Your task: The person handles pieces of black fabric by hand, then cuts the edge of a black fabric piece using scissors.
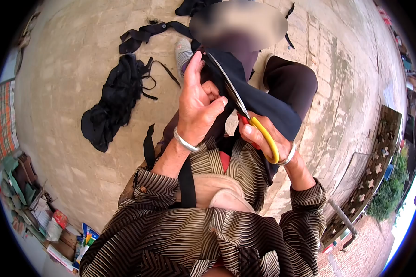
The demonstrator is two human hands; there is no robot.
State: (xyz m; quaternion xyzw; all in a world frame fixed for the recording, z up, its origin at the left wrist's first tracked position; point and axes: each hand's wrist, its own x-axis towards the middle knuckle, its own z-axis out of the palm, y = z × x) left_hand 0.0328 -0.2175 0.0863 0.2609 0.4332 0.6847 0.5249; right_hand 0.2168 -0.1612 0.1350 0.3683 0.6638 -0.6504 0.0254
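Observation:
My right hand (266,136) is wrapped round the yellow and red handles of a pair of scissors (233,92). The blades point up and to the left, over a dark navy cloth (259,99) that lies across my lap. My left hand (198,101) is raised left of the blades, its forefinger stretched upward and the thumb and other fingers curled near the cloth's left edge. Whether a bit of cloth is pinched in those fingers is too small to tell. Each wrist carries a silver bangle.
A heap of black cloth (113,101) lies on the paved floor to the left, with dark strips (143,36) above it. Bags and boxes (55,226) stand at the lower left. A long edge with pale cross shapes (372,180) runs down the right.

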